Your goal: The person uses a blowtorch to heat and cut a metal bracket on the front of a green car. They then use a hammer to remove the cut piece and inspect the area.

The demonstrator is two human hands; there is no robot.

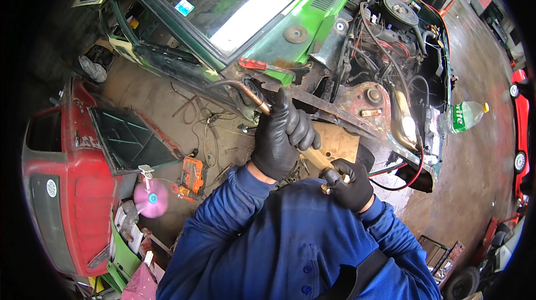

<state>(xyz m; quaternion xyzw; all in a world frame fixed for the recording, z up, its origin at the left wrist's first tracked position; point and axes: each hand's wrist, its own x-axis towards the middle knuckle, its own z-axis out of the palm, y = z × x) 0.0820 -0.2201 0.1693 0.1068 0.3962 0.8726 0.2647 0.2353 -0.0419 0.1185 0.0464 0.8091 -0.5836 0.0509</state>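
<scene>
A gas welding torch with a bent copper tube and a brass-coloured handle lies diagonally across my front, its tip up and to the left. My left hand, in a black glove, is wrapped round the torch where the tube meets the handle. At the handle's rear end, my right hand, also gloved in black, closes its fingers around the brass valve end. Beyond the tip stands the green car's bare, rusty inner fender. No flame shows at the tip.
The open engine bay lies ahead right, with a plastic bottle at its edge. A red hose loops near my right hand. Left are a red vehicle body, a pink fan, an orange tool case and cables on the floor.
</scene>
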